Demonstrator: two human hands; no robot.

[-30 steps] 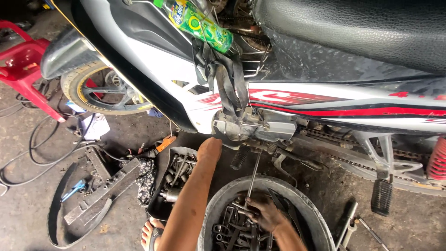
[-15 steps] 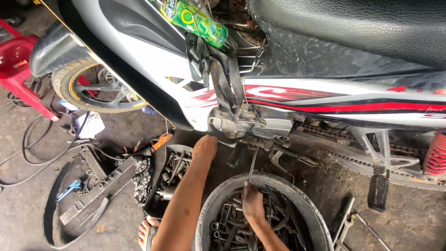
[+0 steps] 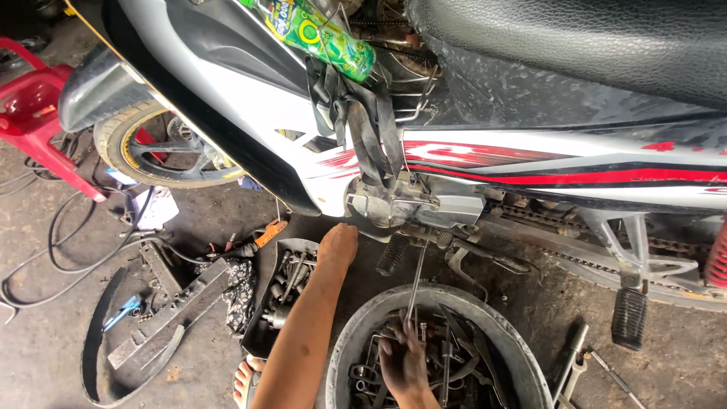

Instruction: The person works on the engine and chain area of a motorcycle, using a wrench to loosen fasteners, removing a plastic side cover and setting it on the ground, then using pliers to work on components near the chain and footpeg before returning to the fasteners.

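The motorcycle stands above both hands. The left hand presses against the engine's underside; its grip cannot be judged. Below, the right hand closes around a long thin tool over the round tool tub; holding the shaft steady and upright seems wise.

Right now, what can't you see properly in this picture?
- Left hand, head view: its fingers are hidden under the motorbike engine.
- Thin metal tool: its top end is lost beneath the engine.
- Tools in the round tub: a tangled heap, partly cut off by the bottom edge.
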